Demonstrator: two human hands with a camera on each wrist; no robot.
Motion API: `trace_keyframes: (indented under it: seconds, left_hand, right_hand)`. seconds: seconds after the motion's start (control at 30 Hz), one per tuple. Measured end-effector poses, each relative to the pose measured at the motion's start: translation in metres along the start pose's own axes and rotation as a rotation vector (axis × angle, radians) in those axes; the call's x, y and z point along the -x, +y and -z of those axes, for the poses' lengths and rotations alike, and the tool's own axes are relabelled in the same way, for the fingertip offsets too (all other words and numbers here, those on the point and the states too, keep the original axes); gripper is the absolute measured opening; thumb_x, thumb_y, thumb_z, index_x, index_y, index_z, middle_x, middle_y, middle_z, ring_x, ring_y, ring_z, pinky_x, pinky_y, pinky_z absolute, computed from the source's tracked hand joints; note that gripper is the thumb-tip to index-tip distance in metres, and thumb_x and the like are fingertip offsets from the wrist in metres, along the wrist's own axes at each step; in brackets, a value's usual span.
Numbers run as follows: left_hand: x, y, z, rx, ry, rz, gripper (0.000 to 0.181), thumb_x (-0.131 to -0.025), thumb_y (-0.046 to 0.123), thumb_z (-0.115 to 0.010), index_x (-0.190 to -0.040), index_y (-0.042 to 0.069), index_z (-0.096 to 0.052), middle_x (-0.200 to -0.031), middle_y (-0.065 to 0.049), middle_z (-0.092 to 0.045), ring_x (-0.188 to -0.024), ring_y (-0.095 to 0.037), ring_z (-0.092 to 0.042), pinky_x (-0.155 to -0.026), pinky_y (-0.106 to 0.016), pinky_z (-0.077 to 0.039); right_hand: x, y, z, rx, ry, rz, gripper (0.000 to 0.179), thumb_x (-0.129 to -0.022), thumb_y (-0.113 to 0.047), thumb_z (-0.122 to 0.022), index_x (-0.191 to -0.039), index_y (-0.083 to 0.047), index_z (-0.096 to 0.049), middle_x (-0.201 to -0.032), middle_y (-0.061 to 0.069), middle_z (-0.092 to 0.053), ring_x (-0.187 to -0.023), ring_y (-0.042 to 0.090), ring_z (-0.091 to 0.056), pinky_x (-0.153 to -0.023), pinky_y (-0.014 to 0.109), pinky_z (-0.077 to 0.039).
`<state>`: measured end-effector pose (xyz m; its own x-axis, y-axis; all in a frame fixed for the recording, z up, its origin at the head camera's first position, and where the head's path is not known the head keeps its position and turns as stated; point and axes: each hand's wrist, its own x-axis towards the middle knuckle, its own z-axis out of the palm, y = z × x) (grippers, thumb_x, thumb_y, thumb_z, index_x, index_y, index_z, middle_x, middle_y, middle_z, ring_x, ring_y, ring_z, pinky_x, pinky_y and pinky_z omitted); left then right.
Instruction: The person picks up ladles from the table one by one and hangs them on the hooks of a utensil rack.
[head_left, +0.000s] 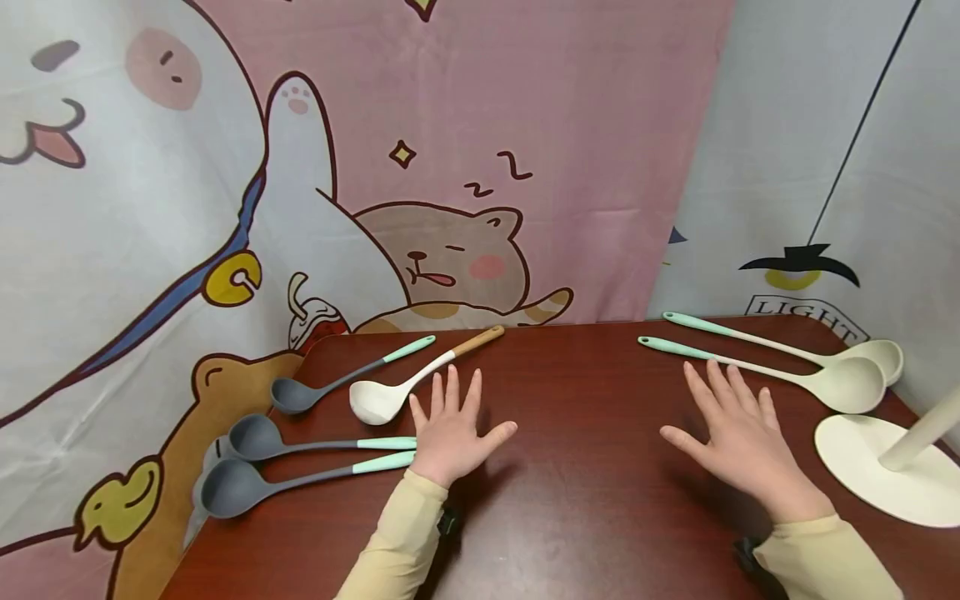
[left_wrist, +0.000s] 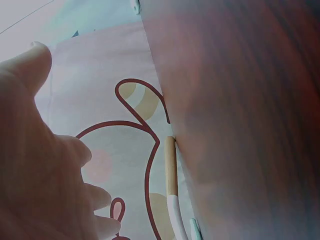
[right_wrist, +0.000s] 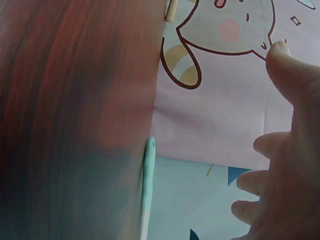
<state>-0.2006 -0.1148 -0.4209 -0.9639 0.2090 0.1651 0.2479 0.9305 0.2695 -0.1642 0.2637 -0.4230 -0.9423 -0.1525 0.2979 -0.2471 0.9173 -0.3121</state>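
Our left grip [head_left: 455,435] and right grip [head_left: 744,442] spread empty; a leftward brush could shove the front grey ladle [head_left: 232,488] off the desk [head_left: 577,500].

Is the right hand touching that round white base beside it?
Apart. The head view shows a strip of the dark red-brown table between the right hand and the edge of the round white base.
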Motion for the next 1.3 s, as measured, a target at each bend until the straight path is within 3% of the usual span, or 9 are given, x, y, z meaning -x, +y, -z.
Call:
trace_keyframes:
  seconds: [0.2, 0.5, 0.7, 0.9, 1.0, 1.13, 1.23, 1.3]
  left_hand:
    - [0.000, -0.009, 0.003, 0.000, -0.005, 0.003, 0.096, -0.086, 0.079, -0.044, -0.159, 0.022, -0.021, -0.163, -0.019, -0.011, -0.149, -0.039, -0.002, -0.109, -0.071, -0.002]
    - [0.001, -0.015, 0.007, 0.001, 0.012, -0.003, 0.097, -0.086, 0.078, -0.046, -0.159, 0.020, -0.021, -0.162, -0.021, -0.011, -0.149, -0.041, -0.005, -0.109, -0.071, -0.005]
    - [0.002, -0.021, 0.007, -0.034, 0.062, -0.024, 0.097, -0.086, 0.077, -0.048, -0.159, 0.018, -0.023, -0.161, -0.022, -0.017, -0.147, -0.043, -0.013, -0.107, -0.072, -0.009]
    - [0.000, -0.025, 0.011, -0.045, 0.064, -0.034, 0.097, -0.085, 0.077, -0.049, -0.159, 0.019, -0.024, -0.161, -0.021, -0.016, -0.149, -0.040, -0.010, -0.108, -0.072, -0.008]
    - [-0.002, -0.026, 0.014, -0.047, 0.048, -0.024, 0.099, -0.084, 0.079, -0.048, -0.159, 0.020, -0.022, -0.163, -0.020, -0.012, -0.149, -0.039, -0.007, -0.108, -0.072, -0.006]
    - [-0.004, -0.028, 0.017, -0.052, 0.035, -0.015, 0.099, -0.085, 0.080, -0.047, -0.160, 0.020, -0.020, -0.163, -0.019, -0.009, -0.149, -0.040, -0.007, -0.109, -0.071, -0.004]
    - [-0.005, -0.029, 0.019, -0.054, 0.036, -0.011, 0.099, -0.085, 0.080, -0.046, -0.160, 0.021, -0.019, -0.163, -0.019, -0.008, -0.149, -0.041, -0.008, -0.109, -0.071, -0.004]
    - [-0.007, -0.029, 0.019, -0.052, 0.036, -0.008, 0.099, -0.085, 0.080, -0.046, -0.160, 0.021, -0.019, -0.163, -0.020, -0.009, -0.149, -0.040, -0.008, -0.110, -0.070, -0.003]
  right_hand:
    - [0.003, 0.010, 0.013, -0.020, 0.016, -0.008, 0.100, -0.090, -0.054, -0.065, -0.160, -0.012, -0.007, -0.160, 0.029, -0.005, -0.148, 0.042, 0.010, -0.108, 0.065, 0.017]
    - [0.021, 0.035, 0.031, -0.068, 0.028, -0.097, 0.100, -0.092, -0.049, -0.066, -0.160, -0.010, -0.003, -0.159, 0.031, -0.002, -0.146, 0.044, 0.014, -0.104, 0.067, 0.020]
    - [0.036, 0.050, 0.043, -0.053, 0.074, -0.141, 0.104, -0.091, -0.047, -0.068, -0.159, -0.009, 0.001, -0.159, 0.031, -0.001, -0.146, 0.044, 0.015, -0.105, 0.065, 0.021]
    - [0.051, 0.060, 0.055, -0.035, 0.148, -0.193, 0.103, -0.089, -0.045, -0.069, -0.158, -0.006, -0.003, -0.160, 0.026, -0.002, -0.147, 0.042, 0.013, -0.108, 0.064, 0.018]
    - [0.057, 0.065, 0.060, -0.039, 0.206, -0.204, 0.103, -0.088, -0.045, -0.069, -0.157, -0.002, -0.006, -0.160, 0.027, -0.003, -0.147, 0.042, 0.010, -0.110, 0.063, 0.015]
    - [0.064, 0.071, 0.065, -0.083, 0.343, -0.175, 0.099, -0.088, -0.043, -0.070, -0.155, 0.005, -0.015, -0.156, 0.034, -0.013, -0.147, 0.046, -0.001, -0.116, 0.056, 0.006]
    - [0.068, 0.071, 0.068, -0.091, 0.454, -0.196, 0.096, -0.091, -0.053, -0.064, -0.153, 0.007, -0.021, -0.154, 0.034, -0.019, -0.146, 0.046, -0.009, -0.119, 0.050, -0.002]
    - [0.071, 0.069, 0.069, -0.062, 0.536, -0.234, 0.101, -0.089, -0.069, -0.053, -0.153, 0.005, -0.025, -0.155, 0.031, -0.023, -0.146, 0.045, -0.016, -0.118, 0.050, -0.009]
